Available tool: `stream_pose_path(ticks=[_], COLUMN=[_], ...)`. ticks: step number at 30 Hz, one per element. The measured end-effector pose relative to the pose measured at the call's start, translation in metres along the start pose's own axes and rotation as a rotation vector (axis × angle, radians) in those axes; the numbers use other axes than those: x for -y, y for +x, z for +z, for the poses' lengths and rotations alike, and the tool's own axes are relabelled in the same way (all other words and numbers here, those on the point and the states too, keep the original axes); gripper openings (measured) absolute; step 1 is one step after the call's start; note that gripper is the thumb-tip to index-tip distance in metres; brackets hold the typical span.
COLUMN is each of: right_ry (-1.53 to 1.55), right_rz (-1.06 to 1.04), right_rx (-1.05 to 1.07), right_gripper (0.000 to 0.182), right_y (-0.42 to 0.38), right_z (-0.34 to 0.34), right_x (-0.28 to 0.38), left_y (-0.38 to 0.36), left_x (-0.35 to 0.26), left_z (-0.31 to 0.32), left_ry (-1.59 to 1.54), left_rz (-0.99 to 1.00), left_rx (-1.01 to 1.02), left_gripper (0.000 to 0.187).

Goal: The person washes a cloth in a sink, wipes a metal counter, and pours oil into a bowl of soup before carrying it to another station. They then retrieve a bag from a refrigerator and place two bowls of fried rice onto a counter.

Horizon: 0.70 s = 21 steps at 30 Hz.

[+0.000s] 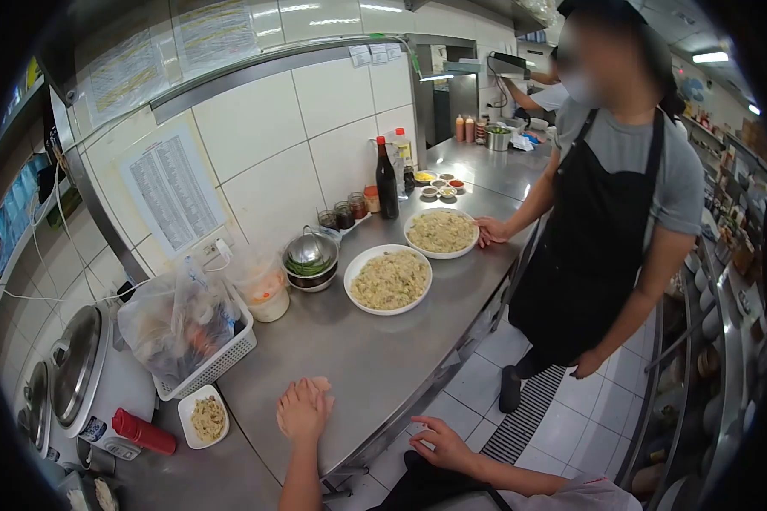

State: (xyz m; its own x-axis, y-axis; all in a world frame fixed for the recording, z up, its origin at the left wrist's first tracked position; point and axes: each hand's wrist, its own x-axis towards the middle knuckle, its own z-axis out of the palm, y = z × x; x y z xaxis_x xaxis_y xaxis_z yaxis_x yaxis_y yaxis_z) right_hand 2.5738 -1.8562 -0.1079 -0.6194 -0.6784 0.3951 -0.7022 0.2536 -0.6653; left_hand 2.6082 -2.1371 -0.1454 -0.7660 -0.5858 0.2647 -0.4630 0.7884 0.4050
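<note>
My left hand (302, 410) presses down on the steel counter (341, 358) with its fingers together. Under its fingertips shows the edge of a pale pink, folded piece, apparently a cloth (323, 385); most of it is covered. Beside the counter's front edge, my right hand (440, 445) hangs over the floor, fingers apart and holding nothing. Farther up the counter stand two white bowls of a pale, rice-like food, the nearer bowl (350, 289) and the farther bowl (411, 239). A small white dish (187, 426) with similar food is left of my left hand.
A co-worker (601, 196) in a black apron stands at right, one hand at the farther bowl. Along the wall are a dark bottle (387, 183), a metal bowl (311, 249), a plastic tub (271, 305) and a white basket (222, 362). Rice cookers (102, 375) and a red flask (145, 432) are left.
</note>
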Motion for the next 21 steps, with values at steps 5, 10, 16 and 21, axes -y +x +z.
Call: stream_pose_path(ticks=[5, 10, 16, 21], right_ry=[-0.051, -0.077, -0.005, -0.046], right_rz=[-0.065, -0.118, -0.016, -0.007], right_rx=[0.024, 0.008, 0.011, 0.052], right_gripper=[0.014, 0.018, 0.016, 0.026], right_y=[-0.026, -0.034, -0.031, -0.031], right_z=[-0.005, -0.013, -0.01, -0.015], right_x=[0.014, 0.021, 0.035, 0.042], left_y=[-0.006, -0.013, -0.013, -0.012], left_x=[0.002, 0.005, 0.007, 0.009], left_z=[0.003, 0.001, 0.004, 0.007], left_ry=[0.023, 0.037, 0.045, 0.043], left_rz=[0.057, 0.084, 0.09, 0.091], left_rx=[-0.1, -0.145, -0.162, -0.175], left_gripper=[0.047, 0.046, 0.045, 0.044])
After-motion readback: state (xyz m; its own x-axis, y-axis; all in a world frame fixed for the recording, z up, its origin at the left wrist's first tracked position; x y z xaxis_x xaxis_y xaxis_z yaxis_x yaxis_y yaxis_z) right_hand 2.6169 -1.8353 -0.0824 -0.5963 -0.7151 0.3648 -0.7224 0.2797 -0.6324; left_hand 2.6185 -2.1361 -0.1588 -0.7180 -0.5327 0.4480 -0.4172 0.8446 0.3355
